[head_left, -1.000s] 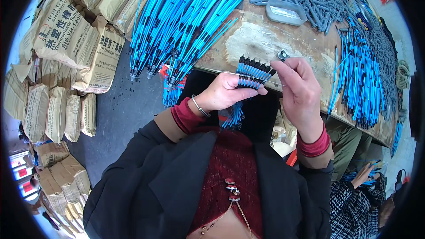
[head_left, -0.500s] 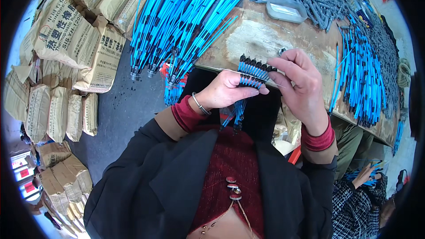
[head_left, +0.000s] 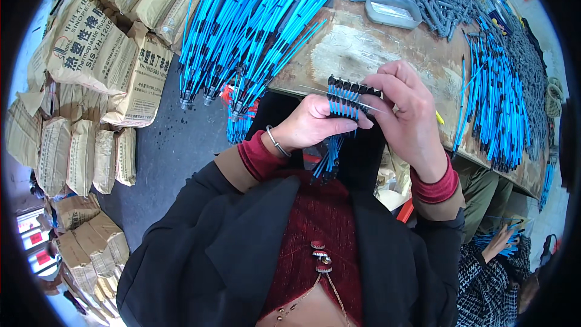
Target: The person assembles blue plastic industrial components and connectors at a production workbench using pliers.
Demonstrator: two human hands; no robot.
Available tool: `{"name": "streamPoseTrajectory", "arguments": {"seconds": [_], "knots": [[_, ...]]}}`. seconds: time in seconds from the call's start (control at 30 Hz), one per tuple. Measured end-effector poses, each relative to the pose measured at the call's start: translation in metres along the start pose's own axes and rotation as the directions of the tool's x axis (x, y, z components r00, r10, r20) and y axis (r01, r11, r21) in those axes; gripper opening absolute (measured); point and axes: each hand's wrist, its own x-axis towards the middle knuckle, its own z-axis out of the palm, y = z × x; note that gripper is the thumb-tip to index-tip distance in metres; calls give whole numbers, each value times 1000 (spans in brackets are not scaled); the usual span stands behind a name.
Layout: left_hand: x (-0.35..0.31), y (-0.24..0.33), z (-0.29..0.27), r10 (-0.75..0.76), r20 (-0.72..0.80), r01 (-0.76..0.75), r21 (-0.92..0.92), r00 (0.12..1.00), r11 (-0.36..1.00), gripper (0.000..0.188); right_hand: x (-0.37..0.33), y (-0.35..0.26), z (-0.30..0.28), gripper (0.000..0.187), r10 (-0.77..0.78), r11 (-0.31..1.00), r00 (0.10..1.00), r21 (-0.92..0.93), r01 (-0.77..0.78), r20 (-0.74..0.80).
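Pinching a fanned row of slim blue, black-tipped plastic strips (head_left: pixel 345 106) firmly in the left hand (head_left: pixel 307 123), just before the scuffed wooden bench (head_left: pixel 348 48). Curling the right hand (head_left: pixel 404 103), partly closed, at the row's right end; impossible to tell whether gripping the thin silvery metal rod (head_left: pixel 374 108) there. No longer seen crossing the left thumb as half a second ago, probably meaning closer work on right-end tips.

Head view — left fisheye of worn pair — looks steeply down from above wearer's torso (head_left: pixel 315 221) at 6 o'clock; left hand (head_left: pixel 311 124) near centre, right hand (head_left: pixel 407 109) at 2, both close; worktable (head_left: pixel 339 54) farther, 12 to 3.
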Motion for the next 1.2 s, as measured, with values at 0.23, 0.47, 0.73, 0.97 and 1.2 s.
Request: {"name": "streamPoseTrajectory", "arguments": {"seconds": [0.23, 0.47, 0.73, 0.97, 1.2], "knots": [[-3, -1, 7, -14, -64, 11, -48, 998, 999, 20, 1, -3, 2, 25, -27, 997, 1000, -76, 27, 8], [-4, 1, 7, -36, -38, 31, -123, 999, 992, 20, -3, 0, 6, 24, -17, 1000, 1000, -7, 17, -11], [-4, -3, 7, -11, -17, 10, -97, 1000, 995, 21, -3, 6, 3, 27, -18, 998, 998, 67, 15, 52], [-3, -3, 4, 29, -36, -28, 20, 999, 999, 20, 7, -1, -1, 34, -203, 979, 979, -10, 204, 20], [-1, -1, 3, 77, -60, -72, 91, 995, 993, 19, -7, 1, -12, 31, -156, 987, 973, -74, 145, -169]]}}
